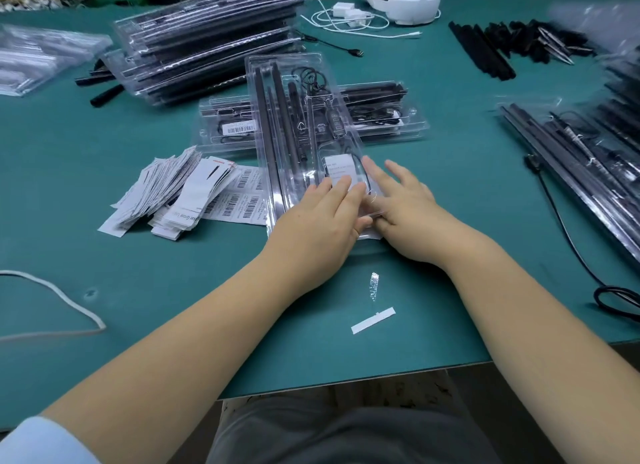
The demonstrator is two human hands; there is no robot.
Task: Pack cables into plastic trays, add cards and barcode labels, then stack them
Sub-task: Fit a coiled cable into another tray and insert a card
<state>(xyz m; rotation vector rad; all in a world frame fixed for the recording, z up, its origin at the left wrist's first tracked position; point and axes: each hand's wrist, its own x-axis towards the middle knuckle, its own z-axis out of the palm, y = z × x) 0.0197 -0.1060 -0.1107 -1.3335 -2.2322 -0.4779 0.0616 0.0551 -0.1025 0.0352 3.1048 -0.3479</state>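
- We had the clear plastic tray [301, 128] lying lengthwise in the middle of the green table [138, 263], loaded with dark rods, a coiled cable and a white card [341, 167] at its near end.
- Just left of the tray sat a messy pile of cards [169, 190] with a sheet of barcode labels [242, 195] touching it, partly tucked under the tray's edge.
- Behind the tray, a finished tray with a barcode sticker [239, 128] lay crosswise under it, and farther back left a tall stack of packed trays [211, 44].
- Right of the tray: more packed trays [571, 159], cut off by the frame edge, plus a loose black cable [568, 235]. Back right, a heap of black parts [512, 44], too blurry to name.
- In front of the tray, a white strip [373, 320] and a scrap of clear film [374, 283] were on the mat.
- Our left hand [322, 221] pressed flat on the tray's near end, fingers straight and close together over the card.
- Our right hand [405, 211] lay beside it, fingers spread on the tray's right edge; its thumb was hidden under the left hand, so we couldn't tell if it pinched anything.
- The tray's near corner was covered by both hands.
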